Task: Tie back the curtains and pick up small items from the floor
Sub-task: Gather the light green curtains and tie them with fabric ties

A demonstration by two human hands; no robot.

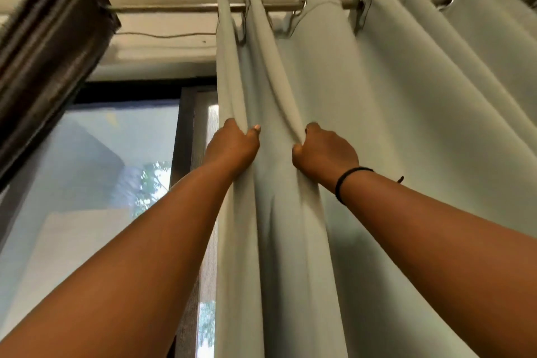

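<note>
Two bare forearms reached up from the bottom of the view. The left hand [234, 144] had its fingers curled round the leading fold of the pale curtain [363, 154], thumb laid against the cloth; the right hand [325, 152], a dark band [348, 183] at its wrist, pinched the next fold in a closed fist. The curtain hung by metal eyelets from the rod [174, 8] above and filled the right of the view in deep soft pleats. It looked light and limp, likely to slide easily and bunch where grasped, so gathering it lower down at mid-height seemed the better hold for tying. To the left were the window [87, 183] and a blurred dark curtain [49, 46]. No tie-back was visible, and the floor was out of view.
</note>
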